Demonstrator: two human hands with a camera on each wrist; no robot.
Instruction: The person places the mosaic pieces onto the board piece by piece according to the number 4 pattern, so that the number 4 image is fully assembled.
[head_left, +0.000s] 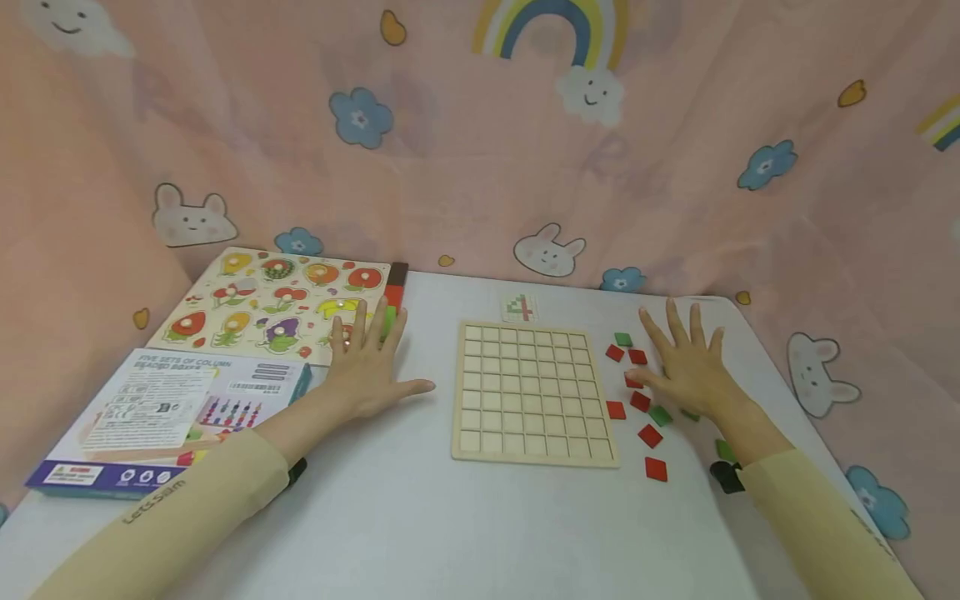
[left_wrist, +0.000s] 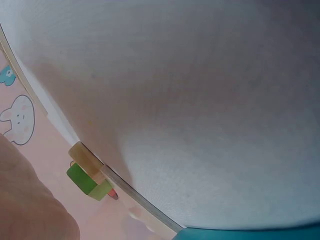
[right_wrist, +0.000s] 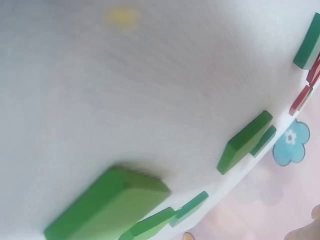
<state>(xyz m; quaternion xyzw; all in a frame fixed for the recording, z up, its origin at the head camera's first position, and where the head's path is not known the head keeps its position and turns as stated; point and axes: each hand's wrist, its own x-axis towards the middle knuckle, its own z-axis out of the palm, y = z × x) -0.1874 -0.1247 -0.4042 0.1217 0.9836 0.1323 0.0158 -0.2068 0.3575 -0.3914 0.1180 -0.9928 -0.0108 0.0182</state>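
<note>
My left hand (head_left: 365,372), fingers spread, is held palm down between the fruit puzzle board (head_left: 255,304) and the wooden grid board (head_left: 534,392). It holds nothing. To the right of the grid, my right hand (head_left: 690,367) spreads its fingers over scattered red tiles (head_left: 650,435) and green tiles (head_left: 661,416), partly hiding some of them. In the right wrist view several green tiles (right_wrist: 107,205) lie flat on the white cloth. The grid's square cells hold no tiles. Behind it lies a small pattern card (head_left: 519,307) with a green and red design.
A boxed toy (head_left: 187,417), labelled as column beaded boxes, lies at the left, overlapping the puzzle board's near edge in view. Coloured blocks (head_left: 393,292) stand along that board's right side. A pink printed curtain (head_left: 450,150) hangs behind the white table (head_left: 420,517).
</note>
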